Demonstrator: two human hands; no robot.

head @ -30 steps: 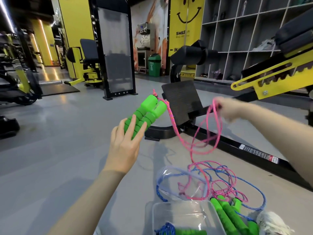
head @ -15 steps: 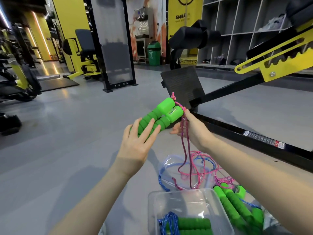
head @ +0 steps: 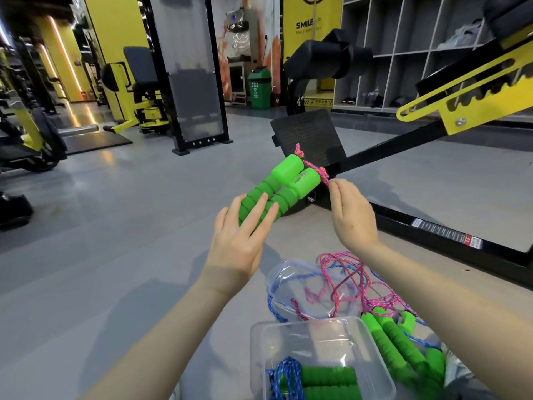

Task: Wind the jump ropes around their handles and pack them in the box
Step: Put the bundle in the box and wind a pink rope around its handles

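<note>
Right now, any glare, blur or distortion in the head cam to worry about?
Head view: fisheye tilts the black frame; glare on the clear lid and box partly veils cords beneath; light strips mirror off the floor far left; green handles and pink rope are sharp, evenly lit.

The raised handles [head: 288, 186] are bright green with ribbed grips, and the pink rope [head: 317, 170] knotted at their tops is braided with purple flecks, the same as its loose tangle on the plain grey floor [head: 115, 255]. The box [head: 259, 350] is clear plastic, showing the packed handles [head: 328, 376] in matching green and a blue rope [head: 284, 373] flecked with white. Behind, the footplate [head: 308, 137] is black with a chevron pattern, the bin [head: 259, 88] green, the bracket [head: 476, 90] yellow
</note>
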